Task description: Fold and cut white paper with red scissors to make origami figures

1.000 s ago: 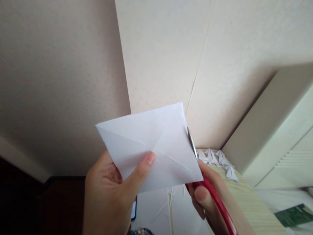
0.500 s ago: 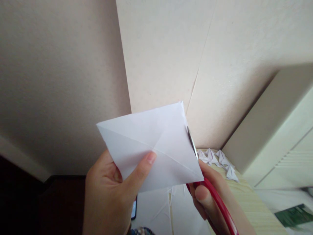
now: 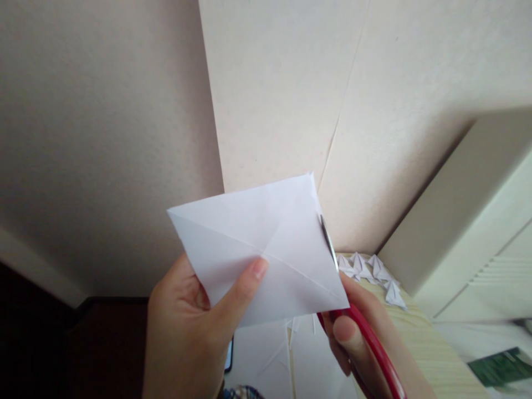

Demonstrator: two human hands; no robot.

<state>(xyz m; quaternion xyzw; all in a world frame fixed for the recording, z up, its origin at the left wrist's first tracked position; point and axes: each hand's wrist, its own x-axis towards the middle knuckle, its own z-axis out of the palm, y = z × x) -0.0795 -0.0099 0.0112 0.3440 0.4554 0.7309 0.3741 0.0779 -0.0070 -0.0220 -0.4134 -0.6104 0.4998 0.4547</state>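
Note:
My left hand pinches a white square of paper, thumb on the front face and fingers behind it. Diagonal creases cross near the sheet's middle. Around the red handles of a pair of scissors, my right hand is closed. A narrow metal blade lies along the paper's right edge, its tip pointing up; the other blade is hidden behind the sheet.
Several small folded paper pieces lie on the light wooden table against the wall. Below the hands are white sheets, thin paper strips and part of a phone. A pale cabinet stands at right.
The paper and my left hand have shifted very slightly to the right in view. The scissors stay at the paper's right edge.

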